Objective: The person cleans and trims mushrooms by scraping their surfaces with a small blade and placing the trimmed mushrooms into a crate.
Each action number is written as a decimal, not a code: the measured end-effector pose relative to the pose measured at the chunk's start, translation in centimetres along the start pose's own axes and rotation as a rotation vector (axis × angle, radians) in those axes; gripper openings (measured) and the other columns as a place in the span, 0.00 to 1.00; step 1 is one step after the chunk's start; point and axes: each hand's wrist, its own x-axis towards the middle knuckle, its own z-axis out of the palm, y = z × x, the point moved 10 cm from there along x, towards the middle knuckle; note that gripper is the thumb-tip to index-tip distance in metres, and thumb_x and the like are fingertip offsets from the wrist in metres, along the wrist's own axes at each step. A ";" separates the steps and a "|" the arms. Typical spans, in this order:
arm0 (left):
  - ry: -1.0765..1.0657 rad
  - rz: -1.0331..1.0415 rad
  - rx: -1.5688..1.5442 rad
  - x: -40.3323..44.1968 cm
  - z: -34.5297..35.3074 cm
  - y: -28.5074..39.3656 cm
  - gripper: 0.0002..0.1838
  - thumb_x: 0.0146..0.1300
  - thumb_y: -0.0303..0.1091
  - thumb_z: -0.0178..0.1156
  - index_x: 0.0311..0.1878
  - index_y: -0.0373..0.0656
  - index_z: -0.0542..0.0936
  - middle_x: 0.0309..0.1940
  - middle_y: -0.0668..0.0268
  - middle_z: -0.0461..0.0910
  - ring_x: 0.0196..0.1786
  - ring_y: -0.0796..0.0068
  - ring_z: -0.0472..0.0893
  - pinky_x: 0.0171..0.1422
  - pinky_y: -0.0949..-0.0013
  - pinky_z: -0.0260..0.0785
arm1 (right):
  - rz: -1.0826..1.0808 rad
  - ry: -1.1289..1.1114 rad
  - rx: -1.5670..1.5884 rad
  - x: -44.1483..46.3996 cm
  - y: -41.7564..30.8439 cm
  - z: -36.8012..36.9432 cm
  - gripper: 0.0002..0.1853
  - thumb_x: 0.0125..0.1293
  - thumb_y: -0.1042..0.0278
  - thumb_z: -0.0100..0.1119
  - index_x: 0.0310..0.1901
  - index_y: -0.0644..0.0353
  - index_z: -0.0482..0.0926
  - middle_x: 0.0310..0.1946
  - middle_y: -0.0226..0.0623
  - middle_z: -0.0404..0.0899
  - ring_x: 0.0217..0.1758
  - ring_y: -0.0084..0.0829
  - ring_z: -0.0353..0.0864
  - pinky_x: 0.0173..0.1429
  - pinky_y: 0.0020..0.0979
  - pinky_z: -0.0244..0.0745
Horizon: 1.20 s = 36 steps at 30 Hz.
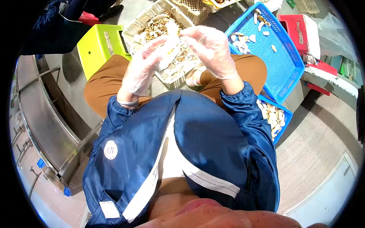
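My left hand (146,66), in a clear plastic glove, is raised over a white crate (131,36). Its fingers are closed round a pale piece (173,30) that looks like mushroom; glare blurs its outline. Close to the right of it, my right hand (213,51), also gloved, has thumb and fingers pinched together at the piece's edge. What lies between those fingertips is hidden. Beneath both hands, brown and whitish scraps (159,28) fill much of the crate, which stands on the floor between my knees.
To the right stands a blue basket (279,62) with scattered white pieces; a lower blue basket (287,117) holds more. A lime-green stool (97,47) is at left, a red stool (294,32) at right. Metal framework (49,114) runs along the left. Another person's dark clothing (49,32) shows upper left.
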 end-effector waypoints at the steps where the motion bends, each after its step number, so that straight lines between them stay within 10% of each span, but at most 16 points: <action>1: 0.039 -0.002 0.042 -0.1 0.0 0.0 0.33 0.73 0.35 0.67 0.76 0.29 0.70 0.67 0.53 0.81 0.64 0.66 0.85 0.67 0.65 0.80 | 0.056 0.052 0.029 0.0 1.3 -0.7 0.06 0.71 0.74 0.71 0.46 0.66 0.89 0.39 0.35 0.91 0.39 0.21 0.86 0.46 0.26 0.81; 6: 0.035 -0.053 -0.029 -1.0 -1.2 -0.8 0.32 0.75 0.34 0.61 0.77 0.29 0.69 0.64 0.50 0.83 0.61 0.62 0.87 0.67 0.68 0.79 | 0.152 0.377 0.128 -0.3 3.8 -4.1 0.06 0.70 0.73 0.70 0.44 0.64 0.90 0.36 0.35 0.91 0.37 0.21 0.87 0.44 0.26 0.81; 12: 0.080 -0.025 0.219 -1.1 -0.5 1.0 0.29 0.75 0.33 0.63 0.77 0.34 0.72 0.63 0.59 0.83 0.61 0.72 0.84 0.67 0.70 0.76 | -0.006 -0.138 0.041 1.0 -0.9 0.9 0.07 0.67 0.72 0.73 0.38 0.66 0.86 0.46 0.44 0.90 0.47 0.36 0.89 0.52 0.36 0.82; 19: 0.042 0.060 0.331 -0.8 -0.3 0.5 0.30 0.76 0.32 0.66 0.77 0.36 0.72 0.62 0.62 0.83 0.60 0.78 0.82 0.63 0.71 0.78 | -0.008 -0.121 -0.141 0.6 -1.2 1.4 0.05 0.68 0.73 0.72 0.39 0.65 0.86 0.40 0.45 0.89 0.41 0.41 0.90 0.46 0.35 0.83; 25: 0.029 -0.118 -0.222 -0.6 -2.1 -1.3 0.27 0.78 0.32 0.56 0.76 0.33 0.69 0.61 0.49 0.84 0.51 0.68 0.87 0.57 0.67 0.82 | 0.304 0.217 0.403 -0.1 3.0 -0.3 0.06 0.72 0.74 0.71 0.47 0.66 0.90 0.42 0.34 0.92 0.43 0.19 0.87 0.50 0.26 0.82; 27: -0.065 -0.166 -0.544 -0.4 -1.5 -1.8 0.30 0.76 0.33 0.51 0.78 0.35 0.65 0.58 0.43 0.84 0.42 0.66 0.85 0.51 0.65 0.81 | 0.095 0.269 0.122 0.5 2.5 -2.0 0.05 0.70 0.73 0.72 0.43 0.65 0.90 0.40 0.33 0.91 0.42 0.20 0.87 0.48 0.25 0.82; 33: -0.369 -0.156 -0.787 -0.3 0.1 -2.4 0.25 0.76 0.36 0.53 0.73 0.38 0.72 0.56 0.52 0.84 0.46 0.63 0.83 0.53 0.64 0.79 | 0.170 -0.066 0.272 0.9 -0.5 2.2 0.07 0.66 0.71 0.75 0.41 0.64 0.90 0.34 0.35 0.85 0.38 0.24 0.85 0.43 0.28 0.80; 36: -0.140 -0.127 -0.693 0.1 -1.1 -2.4 0.25 0.77 0.36 0.52 0.73 0.37 0.74 0.54 0.55 0.84 0.47 0.62 0.84 0.56 0.61 0.79 | 0.178 -0.144 0.297 0.8 -0.3 3.0 0.06 0.68 0.75 0.73 0.44 0.67 0.89 0.38 0.35 0.87 0.42 0.24 0.87 0.48 0.27 0.82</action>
